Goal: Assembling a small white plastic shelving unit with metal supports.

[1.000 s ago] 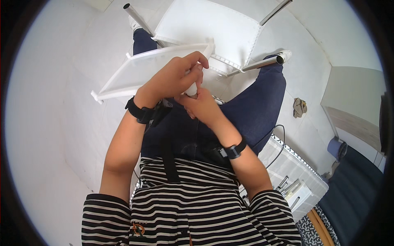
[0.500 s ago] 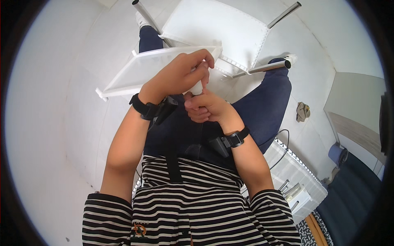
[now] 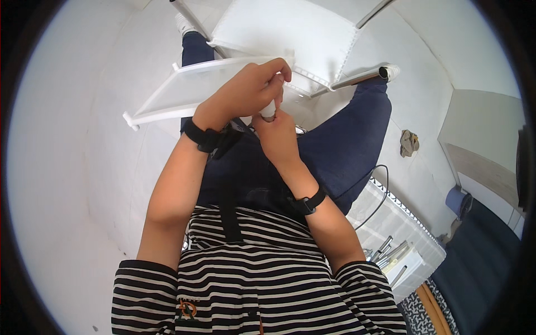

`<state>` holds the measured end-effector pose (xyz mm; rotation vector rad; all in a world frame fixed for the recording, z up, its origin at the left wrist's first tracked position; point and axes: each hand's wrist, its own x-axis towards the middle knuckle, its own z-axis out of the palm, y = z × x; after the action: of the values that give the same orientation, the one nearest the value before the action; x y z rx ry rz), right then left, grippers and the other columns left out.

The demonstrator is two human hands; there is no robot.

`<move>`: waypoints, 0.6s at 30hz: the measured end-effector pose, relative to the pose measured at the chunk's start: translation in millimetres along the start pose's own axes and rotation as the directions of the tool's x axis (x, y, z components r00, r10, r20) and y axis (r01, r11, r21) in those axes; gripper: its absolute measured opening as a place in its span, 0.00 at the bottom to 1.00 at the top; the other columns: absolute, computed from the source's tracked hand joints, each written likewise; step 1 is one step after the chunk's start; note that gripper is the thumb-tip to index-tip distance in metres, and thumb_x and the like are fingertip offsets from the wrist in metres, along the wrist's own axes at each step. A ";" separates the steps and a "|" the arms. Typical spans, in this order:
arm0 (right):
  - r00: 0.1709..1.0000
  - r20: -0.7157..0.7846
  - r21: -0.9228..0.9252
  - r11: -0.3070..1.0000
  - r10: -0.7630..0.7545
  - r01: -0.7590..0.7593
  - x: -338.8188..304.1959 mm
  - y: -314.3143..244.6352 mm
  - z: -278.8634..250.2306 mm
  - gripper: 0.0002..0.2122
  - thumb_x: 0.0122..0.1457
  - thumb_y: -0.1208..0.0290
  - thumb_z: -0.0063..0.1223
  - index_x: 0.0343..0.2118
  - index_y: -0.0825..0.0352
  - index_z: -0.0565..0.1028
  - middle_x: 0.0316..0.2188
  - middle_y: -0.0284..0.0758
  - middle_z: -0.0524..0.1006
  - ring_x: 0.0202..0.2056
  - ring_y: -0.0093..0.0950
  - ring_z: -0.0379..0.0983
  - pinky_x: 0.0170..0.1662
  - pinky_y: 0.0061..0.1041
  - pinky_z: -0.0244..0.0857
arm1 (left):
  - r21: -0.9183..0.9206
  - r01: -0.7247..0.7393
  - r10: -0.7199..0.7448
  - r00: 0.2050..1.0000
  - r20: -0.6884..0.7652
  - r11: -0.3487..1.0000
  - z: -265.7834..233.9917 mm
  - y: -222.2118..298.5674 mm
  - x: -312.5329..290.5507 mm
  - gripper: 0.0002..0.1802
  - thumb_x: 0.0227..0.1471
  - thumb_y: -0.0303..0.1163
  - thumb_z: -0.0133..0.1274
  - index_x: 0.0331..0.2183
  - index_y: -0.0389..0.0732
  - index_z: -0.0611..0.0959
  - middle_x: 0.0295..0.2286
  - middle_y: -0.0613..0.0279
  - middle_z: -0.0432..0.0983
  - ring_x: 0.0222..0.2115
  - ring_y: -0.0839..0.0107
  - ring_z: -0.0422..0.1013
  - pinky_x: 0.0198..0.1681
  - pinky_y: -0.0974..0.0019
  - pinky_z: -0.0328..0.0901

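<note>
A white translucent shelf panel (image 3: 164, 113) with a raised rim stands tilted over my left thigh. My left hand (image 3: 243, 94) reaches across its near right side, fingers bent round a short white cylindrical piece (image 3: 268, 112). Whether this piece belongs to the panel is hidden by the hand. Just below, my right hand (image 3: 278, 138) is closed at the lower end of the same white piece, its back turned up. My right fingers are mostly hidden, and anything else inside that grip is out of sight.
Beyond my hands, a white shelf (image 3: 285, 33) with metal tube legs (image 3: 352, 81) stands between my feet. At my right, another white translucent shelf (image 3: 410, 223) carries several metal tubes (image 3: 385, 251). A crumpled brown cloth (image 3: 409, 143) lies on the floor near a dark cushion (image 3: 480, 268).
My right hand has rotated at the wrist: its curled fingers showed before, and now its back faces up. My left hand keeps its hold. The whole view has shifted slightly.
</note>
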<state>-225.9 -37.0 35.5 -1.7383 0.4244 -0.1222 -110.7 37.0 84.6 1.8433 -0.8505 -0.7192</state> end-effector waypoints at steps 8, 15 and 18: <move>0.685 0.721 0.323 0.822 0.107 -0.469 31.0 12.0 -27.5 0.09 0.51 0.68 0.58 0.25 0.68 0.73 0.15 0.35 0.71 0.18 0.27 0.68 0.24 0.23 0.60 | -0.056 0.027 -0.027 1.000 0.016 0.998 -8.1 8.5 -11.1 0.08 0.57 0.26 0.40 0.35 0.35 0.74 0.21 0.62 0.74 0.24 0.76 0.72 0.32 0.73 0.65; 0.221 0.891 0.350 0.294 -0.396 -0.889 42.7 27.6 -1.7 0.10 0.56 0.70 0.54 0.21 0.62 0.67 0.11 0.26 0.65 0.11 0.18 0.57 0.14 0.19 0.51 | -0.092 -0.049 0.046 0.998 -0.030 0.995 -17.3 4.9 -19.3 0.09 0.58 0.28 0.39 0.36 0.36 0.74 0.19 0.62 0.74 0.24 0.74 0.72 0.31 0.72 0.65; 0.209 0.953 0.267 0.284 -0.218 -0.921 41.0 -2.0 -9.4 0.14 0.56 0.71 0.52 0.17 0.60 0.62 0.09 0.23 0.58 0.09 0.14 0.51 0.12 0.15 0.44 | -0.113 -0.032 0.028 0.999 -0.041 0.993 -24.8 -0.7 -20.2 0.08 0.59 0.27 0.38 0.35 0.35 0.73 0.19 0.63 0.73 0.25 0.76 0.72 0.32 0.73 0.65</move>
<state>-190.4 -59.6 33.4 -0.1912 -0.0735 1.0027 -103.2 66.1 95.6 1.7349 -0.7943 -0.6962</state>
